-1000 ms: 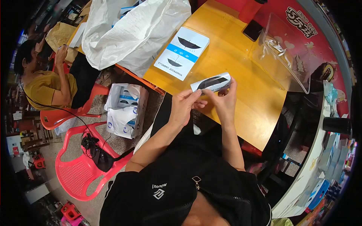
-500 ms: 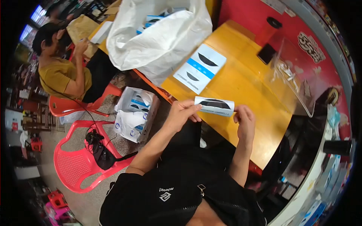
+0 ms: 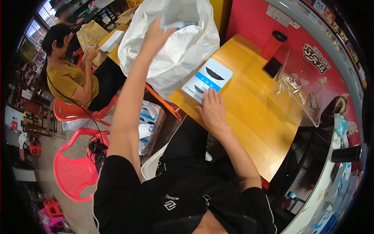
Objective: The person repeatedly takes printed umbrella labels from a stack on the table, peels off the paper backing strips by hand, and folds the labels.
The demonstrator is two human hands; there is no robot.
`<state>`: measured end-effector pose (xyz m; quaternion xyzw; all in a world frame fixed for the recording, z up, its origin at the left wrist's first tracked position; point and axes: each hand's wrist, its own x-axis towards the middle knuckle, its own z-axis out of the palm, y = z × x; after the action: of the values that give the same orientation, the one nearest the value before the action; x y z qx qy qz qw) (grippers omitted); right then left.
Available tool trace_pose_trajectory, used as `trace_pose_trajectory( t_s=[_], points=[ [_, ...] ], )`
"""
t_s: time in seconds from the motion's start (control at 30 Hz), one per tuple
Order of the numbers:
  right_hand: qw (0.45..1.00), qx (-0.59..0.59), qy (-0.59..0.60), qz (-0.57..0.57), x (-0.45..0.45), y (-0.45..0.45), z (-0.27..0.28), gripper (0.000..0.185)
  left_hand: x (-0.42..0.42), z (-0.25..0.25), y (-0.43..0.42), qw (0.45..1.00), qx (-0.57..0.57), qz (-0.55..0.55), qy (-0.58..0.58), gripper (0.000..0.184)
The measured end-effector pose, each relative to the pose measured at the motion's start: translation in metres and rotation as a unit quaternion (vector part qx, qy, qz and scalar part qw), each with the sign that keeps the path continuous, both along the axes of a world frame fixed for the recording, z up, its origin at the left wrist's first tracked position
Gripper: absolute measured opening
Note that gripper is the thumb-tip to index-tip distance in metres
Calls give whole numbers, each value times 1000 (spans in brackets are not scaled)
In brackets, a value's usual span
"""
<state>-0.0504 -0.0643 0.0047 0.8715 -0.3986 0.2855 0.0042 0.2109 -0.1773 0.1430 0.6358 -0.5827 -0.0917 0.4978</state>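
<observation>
"UMBRELLA" is printed on flat white-and-blue card packaging (image 3: 213, 72).
Large Chinese characters mark the glossy red wall panel (image 3: 249, 23), their exact reading unclear; small white lettering on the black zip-neck top (image 3: 132, 206) is illegible.

The left hand (image 3: 155, 37) is blurred, and so is the pale thing (image 3: 175, 25) by its fingertips; whether they touch cannot be told. Around that hand, the white sack (image 3: 171, 58) runs off the top edge, its front wall hiding most of its contents. The left forearm covers part of the box (image 3: 156, 123) below. Under the right hand (image 3: 213, 113), fingers hide a corner of the printed sheets (image 3: 208, 73).
</observation>
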Motion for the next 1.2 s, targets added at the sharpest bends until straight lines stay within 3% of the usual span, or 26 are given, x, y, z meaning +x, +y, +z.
trace_pose_trajectory(
  t_s=[0.03, 0.1, 0.13, 0.27, 0.33, 0.47, 0.53, 0.57, 0.6, 0.63, 0.67, 0.7, 0.73, 0.8, 0.87, 0.93, 0.97, 1.0, 1.07, 1.17, 1.2],
  points=[
    [1000, -1, -3, -3, 3, -4, -13, 49, -8, -14, 10, 998, -42, -32, 24, 71],
    [987, -85, 132, -19, 7, -8, -33, 41, -39, -20, 56, 989, -47, -83, 116, 60],
    [988, -108, 113, -12, 8, -7, -26, 35, -52, -24, 79, 978, -33, -103, 176, 53],
    [982, -106, 157, 19, 7, -9, -16, 30, -89, -68, 149, 967, 8, -88, 240, 27],
    [990, -46, 128, 33, 9, -8, -13, 26, -101, -91, 176, 963, 77, -73, 249, 23],
    [994, 21, 100, 25, -1, -3, 12, 21, -135, -122, 215, 874, 111, -92, 464, 21],
    [996, 5, -90, 10, -9, 4, 22, 14, -149, -133, 223, 811, 202, -159, 526, 25],
    [996, 6, -89, 11, -15, 9, 28, 14, -152, -136, 222, 760, 258, -209, 559, 31],
    [951, 128, -281, 9, -23, 15, 35, 15, -156, -138, 220, 702, 310, -258, 587, 38],
    [855, 242, -458, 6, -32, 20, 37, 20, -163, -138, 215, 625, 279, -291, 669, 44],
    [756, 325, -567, 27, -43, 25, 33, 21, -170, -138, 209, 537, 247, -320, 741, 50],
    [636, 395, -662, 44, -53, 31, 30, 21, -175, -136, 202, 484, 191, -355, 777, 55],
    [579, 415, -701, 39, -57, 40, 35, 22, -181, -132, 194, 429, 116, -359, 821, 51],
    [568, 444, -693, 11, -64, 58, 37, 22, -189, -121, 184, 515, 57, -242, 820, 45],
    [576, 472, -665, 55, -84, 66, 31, 17, -186, -116, 179, 552, 71, -192, 808, 38],
    [698, 359, -619, 17, -101, 68, 35, 25, -180, -115, 178, 560, 103, -181, 802, 37],
    [759, 292, -582, 16, -114, 59, 35, 40, -175, -116, 179, 552, 143, -205, 795, 37],
    [762, 268, -589, 21, -123, 54, 41, 48, -170, -117, 179, 545, 182, -229, 786, 38],
    [849, 200, -476, 110, -145, 42, 45, 48, -170, -117, 180, 537, 229, -222, 781, 41],
    [849, 270, -388, 236, -158, 34, 58, 20, -172, -112, 186, 546, 337, -255, 724, 45],
    [843, 289, -404, 207, -154, 37, 63, 13, -172, -113, 185, 547, 335, -253, 724, 45]
  ],
)
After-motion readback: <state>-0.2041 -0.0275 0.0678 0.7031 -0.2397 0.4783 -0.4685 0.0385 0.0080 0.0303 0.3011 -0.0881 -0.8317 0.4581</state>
